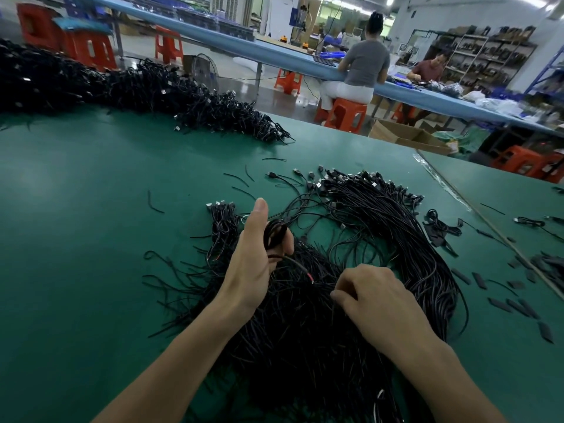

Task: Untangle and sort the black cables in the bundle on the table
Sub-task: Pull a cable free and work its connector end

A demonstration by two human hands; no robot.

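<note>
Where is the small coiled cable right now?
Head view, centre-left: the coiled cable is gripped by the left hand, over the near bundle; the right hand pinches its strands lower right.

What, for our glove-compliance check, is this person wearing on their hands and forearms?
Nothing visible. The left hand and right hand are ungloved, with no rings showing on the parts in view. The left forearm and right forearm are uncovered down to the bottom edge of the picture: no sleeve, watch, wristband or cuff appears.
</note>
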